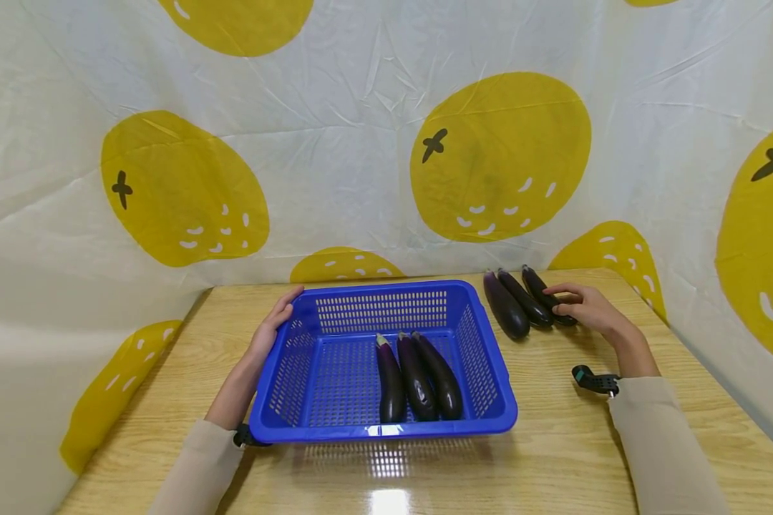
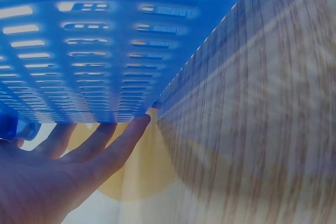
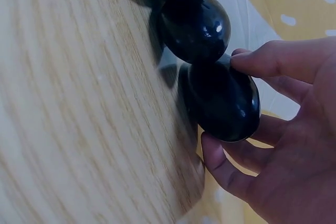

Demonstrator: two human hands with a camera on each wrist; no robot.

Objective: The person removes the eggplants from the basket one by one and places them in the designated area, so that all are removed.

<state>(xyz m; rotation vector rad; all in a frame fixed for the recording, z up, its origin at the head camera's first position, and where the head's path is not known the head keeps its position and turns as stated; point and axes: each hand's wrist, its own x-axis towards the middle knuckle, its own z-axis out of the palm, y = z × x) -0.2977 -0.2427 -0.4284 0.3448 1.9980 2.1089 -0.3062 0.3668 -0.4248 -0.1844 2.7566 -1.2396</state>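
Showing no readable writing or brand on any item, the scene has a blue basket (image 1: 483, 357) on a wooden table (image 1: 554, 458) with 3 eggplants (image 1: 417, 378) lying side by side inside it. The right hand (image 1: 586, 307) curls its thumb and fingers (image 3: 273, 61) round the rightmost eggplant (image 1: 547, 296) of 3 more lying just right of the basket — still resting on the table. The left hand (image 1: 272, 327) lies with straight fingers (image 2: 123, 142) against the basket's far left corner — touching, not gripping.
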